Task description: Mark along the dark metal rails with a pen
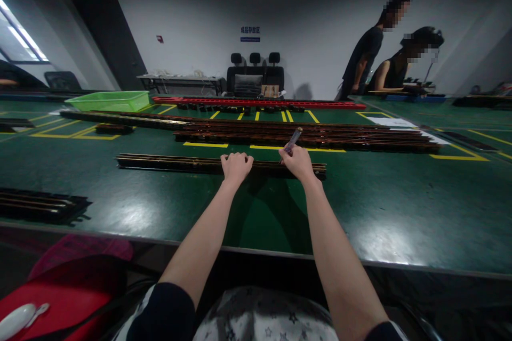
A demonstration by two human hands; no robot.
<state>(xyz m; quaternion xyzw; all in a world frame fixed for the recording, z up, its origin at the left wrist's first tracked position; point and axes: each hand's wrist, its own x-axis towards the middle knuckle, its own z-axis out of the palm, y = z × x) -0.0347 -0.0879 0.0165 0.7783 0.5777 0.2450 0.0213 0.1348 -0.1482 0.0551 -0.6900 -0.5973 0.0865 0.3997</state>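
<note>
Crosswise in front of me on the green table lies a long dark rail with thin brass-coloured strips along its top. My left hand is closed over its middle, fingers curled round the far edge. My right hand grips a marker pen, tilted with its upper end pointing away and to the right. That hand rests over the right part of the rail. The pen's lower tip is hidden behind my fingers. Beyond the rail lies a bundle of similar long rails.
Further back are a long red rail and a green plastic basket. A short dark piece lies left of the bundle, and more rails lie at the near left. White paper sits at right. Two people are at the far right.
</note>
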